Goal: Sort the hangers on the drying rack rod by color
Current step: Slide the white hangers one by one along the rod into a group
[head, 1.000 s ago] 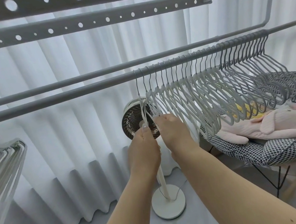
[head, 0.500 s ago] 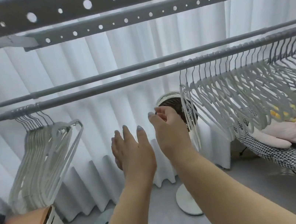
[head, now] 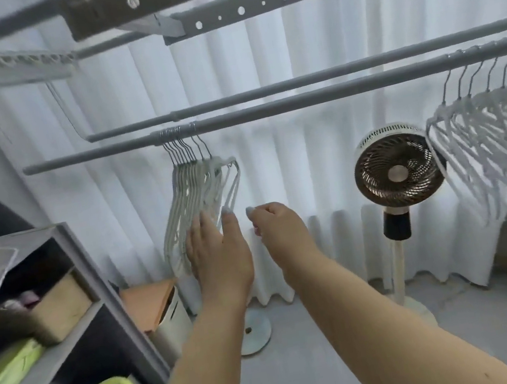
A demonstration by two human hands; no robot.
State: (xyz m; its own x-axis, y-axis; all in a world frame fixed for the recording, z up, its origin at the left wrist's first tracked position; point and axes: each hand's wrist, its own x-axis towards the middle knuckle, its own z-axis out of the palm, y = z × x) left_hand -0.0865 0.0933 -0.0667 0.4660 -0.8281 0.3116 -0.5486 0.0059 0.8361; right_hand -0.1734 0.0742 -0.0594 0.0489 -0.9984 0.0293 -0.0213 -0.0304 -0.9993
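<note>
Head view, we see two rods; the front rod (head: 298,105) carries the hangers. A small bunch of pale hangers (head: 195,201) hangs packed together at the rod's left part, hooks tight side by side. A much bigger bunch of whitish hangers (head: 496,140) hangs at the far right, running out of frame. A long bare stretch of rod lies between the two bunches — well apart.

Left hand (head: 220,253) is up at the small bunch, fingers (head: 229,225) straight and spread, flat against the lower edge of the outermost hangers. It touches them and grips nothing. Right hand (head: 280,230) is just beside the left one, to the right of the small bunch and clear of it. Its fingers are curled in with the thumb tip near the index tip; we see nothing between them — a wire that thin would be lost in the blur, so we can't tell for sure.

Colour split between the bunches is hard to read: the left one looks slightly greenish-white and the right one white-grey.

Around: a standing fan (head: 398,169) between the hands and the big bunch, white curtain (head: 290,53) behind the rods, a grey shelf unit (head: 66,254) at left with boxes on it, and a white bin (head: 169,318) with an orange lid on the floor below the small bunch.
</note>
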